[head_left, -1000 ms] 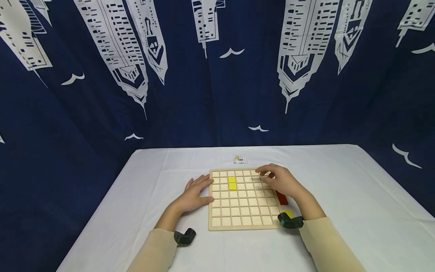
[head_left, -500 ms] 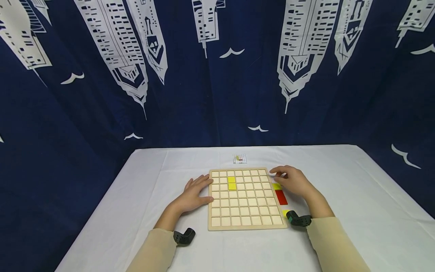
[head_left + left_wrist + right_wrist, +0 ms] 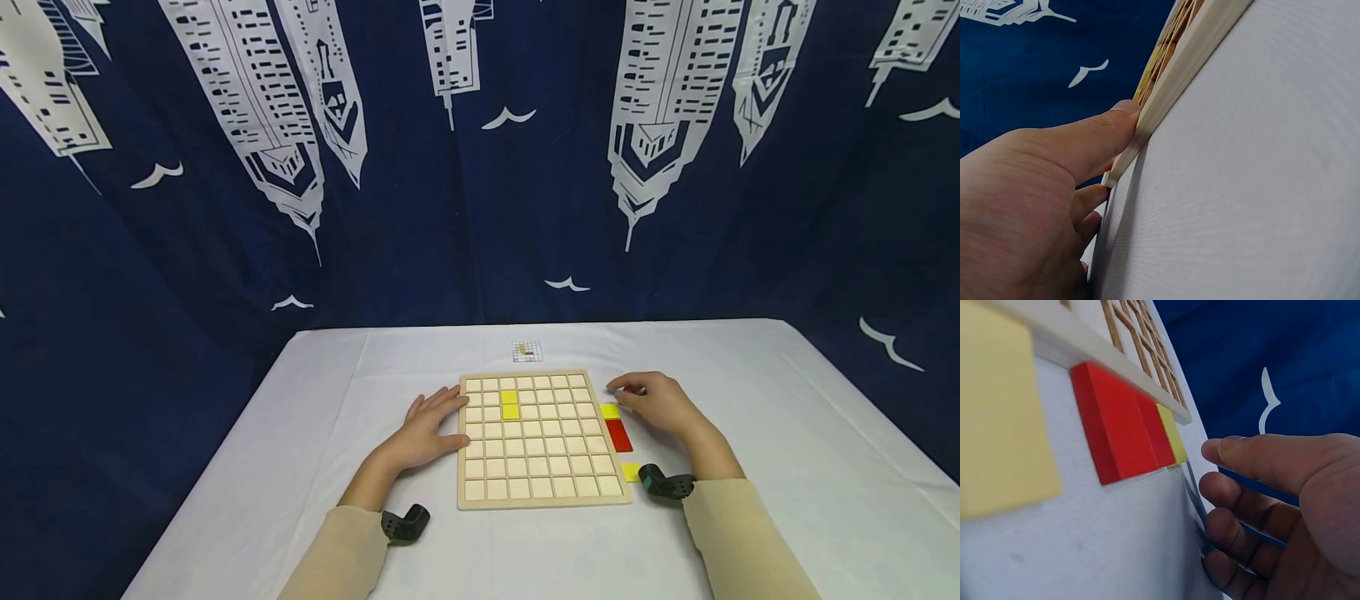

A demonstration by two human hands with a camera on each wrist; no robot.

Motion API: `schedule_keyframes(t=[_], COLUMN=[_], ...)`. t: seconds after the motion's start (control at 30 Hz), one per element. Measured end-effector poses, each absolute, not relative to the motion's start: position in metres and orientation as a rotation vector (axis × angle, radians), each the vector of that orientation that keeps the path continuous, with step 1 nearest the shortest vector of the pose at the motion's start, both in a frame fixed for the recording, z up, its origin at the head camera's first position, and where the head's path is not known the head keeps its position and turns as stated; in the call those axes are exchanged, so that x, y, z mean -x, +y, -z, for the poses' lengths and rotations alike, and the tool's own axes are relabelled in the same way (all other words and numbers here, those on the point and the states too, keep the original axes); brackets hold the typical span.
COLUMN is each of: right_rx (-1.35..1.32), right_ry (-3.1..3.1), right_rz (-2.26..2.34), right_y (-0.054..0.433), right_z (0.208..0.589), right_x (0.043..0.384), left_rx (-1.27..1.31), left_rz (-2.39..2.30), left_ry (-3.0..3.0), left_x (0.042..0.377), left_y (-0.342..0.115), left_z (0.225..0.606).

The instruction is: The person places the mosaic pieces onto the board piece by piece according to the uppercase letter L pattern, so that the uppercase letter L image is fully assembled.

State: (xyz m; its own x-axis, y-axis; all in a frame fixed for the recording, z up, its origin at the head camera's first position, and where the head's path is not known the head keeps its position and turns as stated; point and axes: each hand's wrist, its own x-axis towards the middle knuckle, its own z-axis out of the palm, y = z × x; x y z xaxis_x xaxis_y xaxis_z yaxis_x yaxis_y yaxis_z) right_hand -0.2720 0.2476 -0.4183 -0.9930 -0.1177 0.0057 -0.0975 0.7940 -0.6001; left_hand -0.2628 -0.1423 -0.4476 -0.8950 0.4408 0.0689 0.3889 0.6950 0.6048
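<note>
A wooden grid board (image 3: 543,503) lies on the table, with two yellow tiles (image 3: 511,412) in neighbouring cells near its upper left. My left hand (image 3: 420,429) rests at the board's left edge, fingers spread; in the left wrist view its thumb (image 3: 1107,128) touches the rim. Right of the board, my right hand (image 3: 660,404) is held with loosely bent fingers and nothing visible between them. Closest to it is a yellow tile (image 3: 1172,437), beside red tiles (image 3: 1119,428) along the board's right edge. Another yellow tile (image 3: 630,472) lies nearer the front.
A small printed card (image 3: 527,351) with a coloured grid pattern lies beyond the board. White cloth (image 3: 375,367) covers the table, and a dark blue curtain (image 3: 465,233) with white buildings and birds hangs behind. Each wrist wears a black camera (image 3: 406,524).
My right hand has moved right, from over the board's upper right corner to beside it, uncovering the yellow and red tiles there. The left hand has stayed at the board's edge.
</note>
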Motion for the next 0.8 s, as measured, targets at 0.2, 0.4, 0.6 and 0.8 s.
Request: schedule_keyframes(t=[0.2, 0.4, 0.6, 0.8], right_rx=[0.186, 0.198, 0.213, 0.211], right_ry=[2.947, 2.923, 2.902, 2.884], right_rz=[0.955, 0.966, 0.952, 0.967], right_y=[0.2473, 0.2462, 0.2445, 0.2436], right_z=[0.4182, 0.4187, 0.4169, 0.4151], right_x=[0.2715, 0.2709, 0.2695, 0.2679], left_rx=[-0.695, -0.695, -0.684, -0.681], left_rz=[-0.979, -0.972, -0.968, -0.961], left_ry=[2.815, 2.817, 2.814, 2.821], left_x=[0.2623, 0.2618, 0.2613, 0.2611], left_y=[-0.1423, -0.142, -0.1415, -0.1414], left_z=[0.4469, 0.4461, 0.4459, 0.4462])
